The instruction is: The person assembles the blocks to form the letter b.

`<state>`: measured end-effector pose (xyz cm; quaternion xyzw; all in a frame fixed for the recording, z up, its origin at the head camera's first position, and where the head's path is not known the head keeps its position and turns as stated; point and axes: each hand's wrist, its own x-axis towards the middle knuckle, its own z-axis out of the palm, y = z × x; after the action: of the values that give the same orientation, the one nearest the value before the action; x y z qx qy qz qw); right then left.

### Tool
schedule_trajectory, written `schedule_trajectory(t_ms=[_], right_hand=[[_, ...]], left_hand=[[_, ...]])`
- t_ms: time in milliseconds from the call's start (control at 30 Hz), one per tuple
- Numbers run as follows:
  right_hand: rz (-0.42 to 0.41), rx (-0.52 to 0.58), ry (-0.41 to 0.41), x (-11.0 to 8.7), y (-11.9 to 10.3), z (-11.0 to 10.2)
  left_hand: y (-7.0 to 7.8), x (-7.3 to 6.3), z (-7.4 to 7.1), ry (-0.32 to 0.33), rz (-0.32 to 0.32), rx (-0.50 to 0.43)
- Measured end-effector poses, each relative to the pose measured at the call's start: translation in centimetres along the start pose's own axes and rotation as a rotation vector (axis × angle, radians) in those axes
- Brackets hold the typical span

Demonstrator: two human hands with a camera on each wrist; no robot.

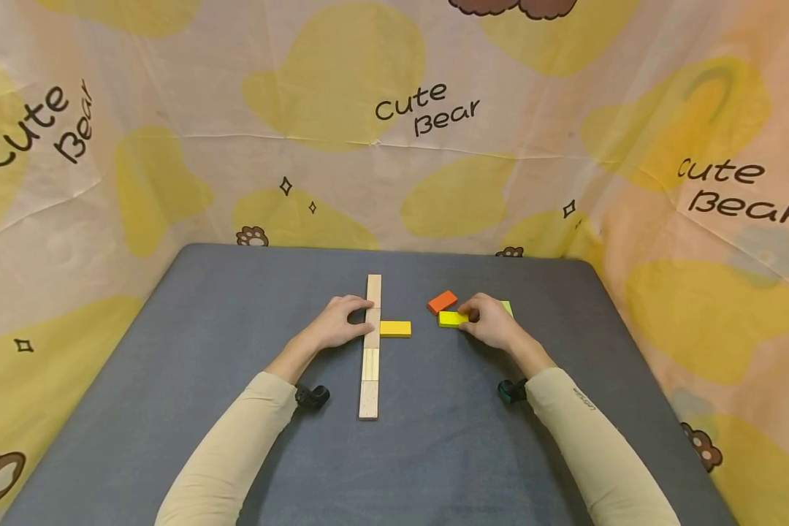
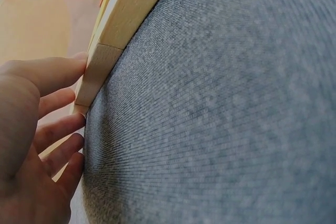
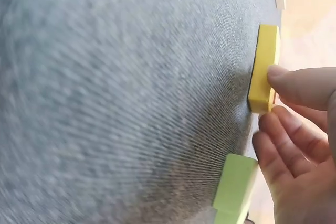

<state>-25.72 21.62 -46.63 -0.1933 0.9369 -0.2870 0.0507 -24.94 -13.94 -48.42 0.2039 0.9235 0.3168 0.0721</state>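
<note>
Bright-yellow rectangular block, seemingly painted wood (image 1: 450, 319): at 3 o'clock from the pale, straight row of bare-wood blocks (image 1: 370, 364); probably light, stiff, smooth, hardly fragile.
Best hold: across the long sides.
Right hand (image 1: 491, 321): pinches its 3-o'clock end, thumb against fingers.
Left hand (image 1: 334, 322): fingers relaxed, touching the row's 9-o'clock edge.

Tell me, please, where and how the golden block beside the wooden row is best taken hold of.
I'd pinch the golden block across its long sides near its free right end, coming from above right: it lies flat, its left end against the wooden row.
</note>
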Motion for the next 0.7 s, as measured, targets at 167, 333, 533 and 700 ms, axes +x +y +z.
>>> schedule_trajectory(t_ms=[167, 333, 533, 700], right_hand=[[0.022, 0.025, 0.009, -0.14, -0.06, 0.16], [0.050, 0.034, -0.004, -0.07, -0.09, 0.22], [0.051, 0.039, -0.012, -0.08, -0.08, 0.34], [0.058, 0.083, 0.000, -0.27, -0.15, 0.29]], left_hand=[[0.04, -0.04, -0.07, 0.003, -0.003, -0.009], [-0.08, 0.06, -0.03, 0.007, 0.002, -0.009], [-0.02, 0.07, -0.05, 0.003, 0.003, -0.007], [0.00, 0.01, -0.12, 0.002, 0.003, -0.008]])
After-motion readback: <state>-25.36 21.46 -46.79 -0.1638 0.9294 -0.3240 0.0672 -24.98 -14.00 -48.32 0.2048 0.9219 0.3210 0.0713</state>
